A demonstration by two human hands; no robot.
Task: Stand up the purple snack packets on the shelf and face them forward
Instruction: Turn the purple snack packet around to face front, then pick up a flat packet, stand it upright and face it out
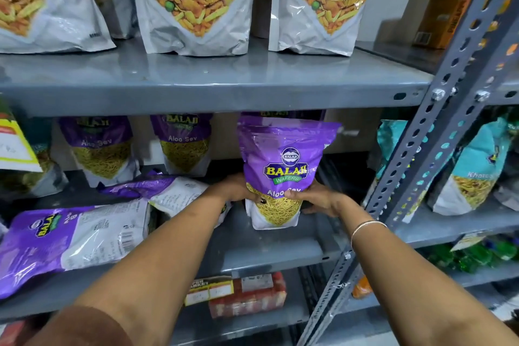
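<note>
At the centre of the frame, the left hand [234, 188] and right hand [317, 199] clasped an upright purple packet [282, 166] on the grey shelf [269, 247]. Released carelessly, the top-heavy pouch could topple; two packets [70, 236] lay flat at left.

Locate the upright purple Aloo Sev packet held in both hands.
In the head view, the upright purple Aloo Sev packet stands centre-right on the grey metal middle shelf, gripped between left hand and right hand.
</note>
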